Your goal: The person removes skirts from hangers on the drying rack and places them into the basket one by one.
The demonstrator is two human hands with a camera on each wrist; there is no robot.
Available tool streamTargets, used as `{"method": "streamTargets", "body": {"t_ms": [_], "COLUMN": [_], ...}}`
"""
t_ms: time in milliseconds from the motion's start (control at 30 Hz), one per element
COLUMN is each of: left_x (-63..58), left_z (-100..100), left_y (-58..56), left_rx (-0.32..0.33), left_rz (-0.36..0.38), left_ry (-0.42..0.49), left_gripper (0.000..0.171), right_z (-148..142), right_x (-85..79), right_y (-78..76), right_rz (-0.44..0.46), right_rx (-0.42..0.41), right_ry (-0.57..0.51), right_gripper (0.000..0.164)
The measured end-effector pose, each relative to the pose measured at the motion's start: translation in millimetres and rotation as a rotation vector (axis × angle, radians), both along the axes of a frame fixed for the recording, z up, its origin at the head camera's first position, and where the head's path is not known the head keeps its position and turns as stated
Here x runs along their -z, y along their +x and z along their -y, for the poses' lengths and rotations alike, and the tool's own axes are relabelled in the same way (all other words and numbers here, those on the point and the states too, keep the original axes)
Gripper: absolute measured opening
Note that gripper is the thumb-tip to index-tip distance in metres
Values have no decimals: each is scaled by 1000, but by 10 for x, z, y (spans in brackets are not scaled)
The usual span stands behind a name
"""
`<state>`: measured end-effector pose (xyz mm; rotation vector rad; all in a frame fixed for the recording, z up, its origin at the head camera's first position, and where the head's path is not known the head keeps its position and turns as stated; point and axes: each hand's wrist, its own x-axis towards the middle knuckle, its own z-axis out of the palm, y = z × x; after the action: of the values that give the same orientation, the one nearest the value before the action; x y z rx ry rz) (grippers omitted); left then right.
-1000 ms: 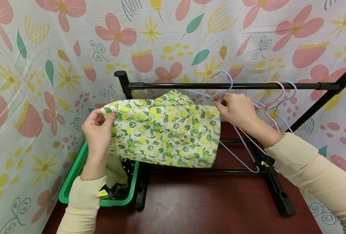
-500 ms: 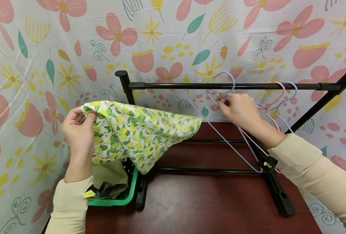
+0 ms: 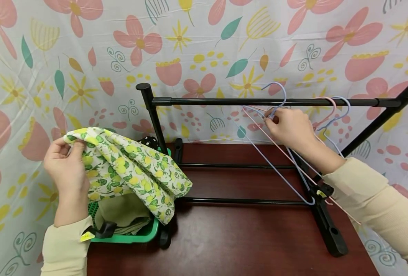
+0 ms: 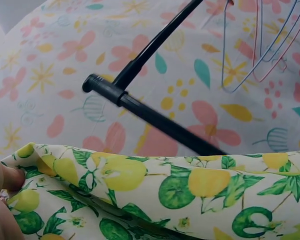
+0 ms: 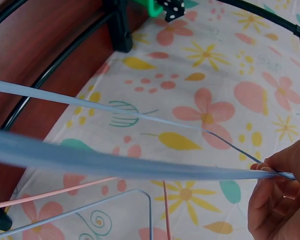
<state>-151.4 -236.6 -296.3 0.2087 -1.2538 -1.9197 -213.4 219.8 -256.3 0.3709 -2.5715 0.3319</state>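
Note:
My left hand (image 3: 67, 165) pinches the upper edge of a lemon-print cloth (image 3: 121, 165), white with yellow fruit and green leaves. The cloth slants down to the right over a green basket (image 3: 128, 239), and fills the bottom of the left wrist view. At the rack's rail, my right hand (image 3: 290, 126) pinches a blue hanger (image 3: 276, 172) just below its hook, thumb against fingers. No cloth is on this hanger. In the right wrist view the blue hanger (image 5: 140, 166) runs from the fingers across to the left edge.
A black rack (image 3: 207, 101) stands on a dark red table (image 3: 238, 237). Further hangers, a pink hanger (image 3: 328, 100) and a blue one, hang to the right. Olive cloth (image 3: 124, 211) and black polka-dot cloth (image 3: 149, 142) lie in the basket. A flowered curtain (image 3: 204, 42) is behind.
My left hand has drawn the lemon-print cloth left and down, off the hanger and over the basket. My right hand has shifted slightly right with the blue hanger.

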Motion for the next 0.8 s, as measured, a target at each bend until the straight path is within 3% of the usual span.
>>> {"method": "streamTargets", "body": {"t_ms": [300, 500, 800], "left_x": [1, -11, -30], "left_z": [254, 400, 600], "left_y": [47, 43, 85], "left_rx": [-83, -102, -149], "left_rz": [-34, -55, -13], "left_ry": [84, 127, 98], "left_gripper": [13, 18, 15], "right_z": [-87, -155, -267], "right_x": [17, 39, 74], "right_y": [4, 11, 2], "right_rz": [37, 83, 91], "right_rx": [26, 53, 80], "right_ry": [-12, -21, -14], "right_gripper": [23, 22, 26]}}
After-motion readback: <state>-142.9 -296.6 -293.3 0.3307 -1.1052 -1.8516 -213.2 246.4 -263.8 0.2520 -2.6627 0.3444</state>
